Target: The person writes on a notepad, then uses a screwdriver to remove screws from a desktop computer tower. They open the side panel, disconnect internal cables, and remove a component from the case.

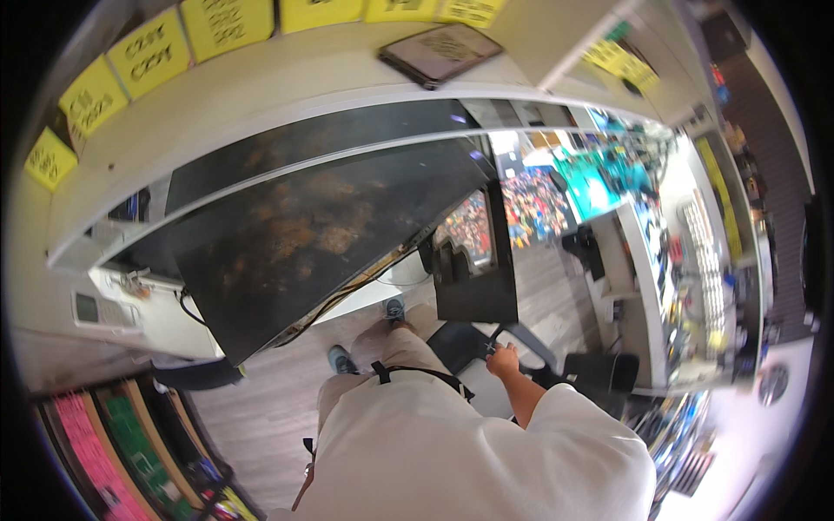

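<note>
My right hand (502, 360) is at my right side, low beside a black chair (532, 346). Its fingers are closed around a small dark and silvery thing (490, 346), too small in the picture to name. My left hand is out of view; only my white shirt shows on that side. In front of me a black desktop (287, 234) with brown worn patches stands at a slant, cables hanging along its near edge. A black side panel (476, 295) rises between the desk and my right hand.
Above the desk a pale shelf (287, 65) carries yellow notes (148, 52) and a flat dark case (441, 52). At left is a telephone (100, 308); lower down, a rack holds pink sheets (91, 451). Many small coloured items (530, 204) lie beyond the panel. White shelving (621, 260) stands right.
</note>
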Motion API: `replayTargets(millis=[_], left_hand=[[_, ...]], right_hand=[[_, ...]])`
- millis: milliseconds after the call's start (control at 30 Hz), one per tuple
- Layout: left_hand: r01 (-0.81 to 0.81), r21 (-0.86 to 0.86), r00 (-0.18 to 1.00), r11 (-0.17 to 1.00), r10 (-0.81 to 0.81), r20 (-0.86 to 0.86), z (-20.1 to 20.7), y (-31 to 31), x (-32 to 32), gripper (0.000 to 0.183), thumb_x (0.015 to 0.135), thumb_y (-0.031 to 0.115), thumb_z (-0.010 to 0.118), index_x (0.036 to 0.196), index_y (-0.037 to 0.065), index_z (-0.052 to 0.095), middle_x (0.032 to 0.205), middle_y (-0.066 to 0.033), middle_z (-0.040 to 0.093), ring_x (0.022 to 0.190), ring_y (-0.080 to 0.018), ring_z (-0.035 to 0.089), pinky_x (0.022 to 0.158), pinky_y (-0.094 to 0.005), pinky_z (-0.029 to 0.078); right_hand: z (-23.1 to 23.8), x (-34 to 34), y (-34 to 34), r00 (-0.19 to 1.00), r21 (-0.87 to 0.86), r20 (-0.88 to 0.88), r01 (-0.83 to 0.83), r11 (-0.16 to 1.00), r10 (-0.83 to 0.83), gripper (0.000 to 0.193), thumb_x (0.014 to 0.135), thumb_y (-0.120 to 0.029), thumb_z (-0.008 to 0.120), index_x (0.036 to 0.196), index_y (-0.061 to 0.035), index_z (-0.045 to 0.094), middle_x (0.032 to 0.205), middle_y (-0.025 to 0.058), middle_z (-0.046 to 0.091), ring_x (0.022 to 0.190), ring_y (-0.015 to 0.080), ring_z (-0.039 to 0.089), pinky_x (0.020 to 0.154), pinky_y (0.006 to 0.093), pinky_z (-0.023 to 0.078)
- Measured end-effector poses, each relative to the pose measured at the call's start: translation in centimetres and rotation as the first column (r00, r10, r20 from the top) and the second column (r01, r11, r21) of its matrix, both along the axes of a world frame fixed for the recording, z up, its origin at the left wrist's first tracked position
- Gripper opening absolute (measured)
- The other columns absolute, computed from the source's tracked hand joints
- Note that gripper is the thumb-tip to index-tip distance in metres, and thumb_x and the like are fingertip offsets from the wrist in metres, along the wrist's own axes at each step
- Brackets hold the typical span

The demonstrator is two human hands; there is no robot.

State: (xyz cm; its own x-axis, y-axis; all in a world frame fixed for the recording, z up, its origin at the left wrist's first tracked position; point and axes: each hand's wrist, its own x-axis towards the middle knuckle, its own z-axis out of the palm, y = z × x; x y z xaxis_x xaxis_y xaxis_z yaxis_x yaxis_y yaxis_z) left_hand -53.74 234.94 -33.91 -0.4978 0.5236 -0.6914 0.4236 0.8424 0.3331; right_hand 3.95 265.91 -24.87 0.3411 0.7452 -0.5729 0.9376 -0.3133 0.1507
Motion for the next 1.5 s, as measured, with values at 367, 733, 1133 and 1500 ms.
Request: replayTargets(millis=[367, 733, 1133, 1500], left_hand=[[-0.499, -0.095, 0.862, 0.861, 0.482, -0.159, 2.4, -5.2, 18.3, 0.036, 0.101, 0.041, 0.075, 0.107, 0.006, 0.078, 0.074, -0.0167, 0.076, 0.070, -0.0264, 0.077, 0.062, -0.0410, 0.056], [-0.786, -0.025, 0.599, 0.618, 0.751, -0.277, 2.2, -5.1, 29.3, 0.036, 0.102, 0.039, 0.075, 0.108, 0.004, 0.076, 0.070, -0.0172, 0.074, 0.066, -0.0260, 0.076, 0.059, -0.0409, 0.055], [-0.880, 0.282, 0.285, 0.382, 0.900, -0.330, -1.6, -5.9, 41.4, 0.039, 0.104, 0.038, 0.073, 0.106, 0.000, 0.070, 0.053, -0.0160, 0.063, 0.049, -0.0250, 0.065, 0.048, -0.0434, 0.044], [-0.873, 0.131, 0.443, 0.470, 0.876, -0.193, -3.9, -7.0, 42.2, 0.054, 0.105, 0.049, 0.069, 0.115, -0.005, 0.073, 0.064, -0.0114, 0.076, 0.065, -0.0256, 0.075, 0.069, -0.0358, 0.056]], right_hand=[[-1.0, 4.2, 9.2, 0.881, -0.301, -0.088, -0.468, 0.831, 0.465, 0.076, 0.088, -0.041, 0.085, 0.152, -0.0094, 0.057, 0.157, 0.0260, 0.045, 0.145, 0.0432, 0.049, 0.121, 0.0480, 0.044], [-2.1, 6.2, 12.5, 0.748, -0.242, -0.145, -0.661, 0.710, 0.648, 0.068, 0.089, -0.043, 0.084, 0.140, -0.0034, 0.063, 0.137, 0.0263, 0.063, 0.138, 0.0426, 0.057, 0.116, 0.0483, 0.047], [-9.3, 13.4, 12.8, 0.537, 0.292, -0.293, -0.738, 0.609, 0.791, 0.052, 0.073, -0.028, 0.093, 0.111, -0.0027, 0.067, 0.101, 0.0209, 0.068, 0.104, 0.0429, 0.061, 0.090, 0.0511, 0.052], [-7.4, 13.3, 11.2, 0.622, 0.312, -0.270, -0.665, 0.678, 0.735, 0.050, 0.067, -0.033, 0.096, 0.101, -0.0053, 0.073, 0.096, 0.0201, 0.066, 0.094, 0.0406, 0.066, 0.084, 0.0488, 0.055]])
